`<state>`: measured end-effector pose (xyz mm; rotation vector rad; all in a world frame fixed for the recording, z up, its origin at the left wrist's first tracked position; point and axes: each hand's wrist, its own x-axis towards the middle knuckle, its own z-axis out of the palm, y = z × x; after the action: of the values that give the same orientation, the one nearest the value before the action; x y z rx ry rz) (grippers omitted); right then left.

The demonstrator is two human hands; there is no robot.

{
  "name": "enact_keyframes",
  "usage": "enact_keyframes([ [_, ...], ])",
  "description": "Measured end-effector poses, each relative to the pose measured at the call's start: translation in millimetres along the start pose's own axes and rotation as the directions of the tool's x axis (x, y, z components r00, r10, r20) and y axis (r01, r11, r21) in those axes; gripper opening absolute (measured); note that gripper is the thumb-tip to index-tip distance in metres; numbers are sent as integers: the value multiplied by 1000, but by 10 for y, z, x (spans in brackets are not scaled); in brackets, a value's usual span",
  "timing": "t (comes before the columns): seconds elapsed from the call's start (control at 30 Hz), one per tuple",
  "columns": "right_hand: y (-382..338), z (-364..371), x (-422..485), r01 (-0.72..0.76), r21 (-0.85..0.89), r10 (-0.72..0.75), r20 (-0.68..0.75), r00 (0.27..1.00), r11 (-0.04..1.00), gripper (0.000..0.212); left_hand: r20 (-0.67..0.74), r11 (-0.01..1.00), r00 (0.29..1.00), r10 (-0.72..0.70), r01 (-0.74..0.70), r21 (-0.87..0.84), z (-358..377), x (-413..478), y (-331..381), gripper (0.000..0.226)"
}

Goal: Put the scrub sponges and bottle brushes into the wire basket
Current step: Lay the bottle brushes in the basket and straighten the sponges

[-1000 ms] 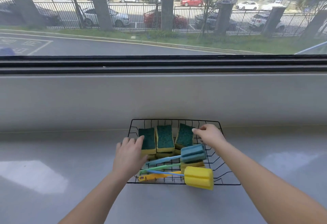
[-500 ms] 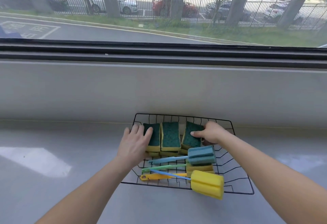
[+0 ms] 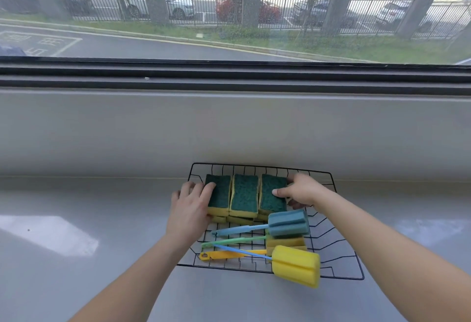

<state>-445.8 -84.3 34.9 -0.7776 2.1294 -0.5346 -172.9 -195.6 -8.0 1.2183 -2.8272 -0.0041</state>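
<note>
1. Three scrub sponges are standing green side up in a row at the back of the wire basket (image 3: 257,166): left scrub sponge (image 3: 219,193), middle scrub sponge (image 3: 244,195) and right scrub sponge (image 3: 270,203). More yellow edges are peeking out beneath them.
2. Three foam-headed brushes are lying in the front half: blue bottle brush (image 3: 288,223), green-handled bottle brush (image 3: 237,240) and yellow bottle brush (image 3: 297,265). Four handles are showing.
3. The left hand (image 3: 190,209) is pressing straight fingers against the left scrub sponge.
4. The right hand (image 3: 302,190) is pinching the right scrub sponge, thumb on its green face.
</note>
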Motion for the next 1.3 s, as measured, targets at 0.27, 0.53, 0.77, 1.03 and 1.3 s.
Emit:
enact_keyframes([
  [0.27, 79, 48, 104, -41, 153, 36, 32, 999, 987, 103, 11, 999, 1000, 17, -16, -34, 32, 16, -2, 83],
  [0.53, 191, -14, 113, -110, 307, 81, 105, 991, 945, 103, -1, 999, 1000, 18, -18, -37, 46, 10, -16, 83],
  [0.77, 170, 10, 97, -53, 208, 40, 68, 997, 977, 100, -11, 998, 1000, 7, -8, -56, 53, 21, -12, 83],
  [1.03, 154, 37, 110, -27, 156, 18, 55, 998, 987, 98, -140, 922, 921, 363, -377, -87, -67, 195, 357, 90],
  [1.3, 182, 29, 149, -56, 216, 18, 174, 985, 975, 71, 16, 904, 904, 427, -427, -7, 41, 536, 508, 111],
])
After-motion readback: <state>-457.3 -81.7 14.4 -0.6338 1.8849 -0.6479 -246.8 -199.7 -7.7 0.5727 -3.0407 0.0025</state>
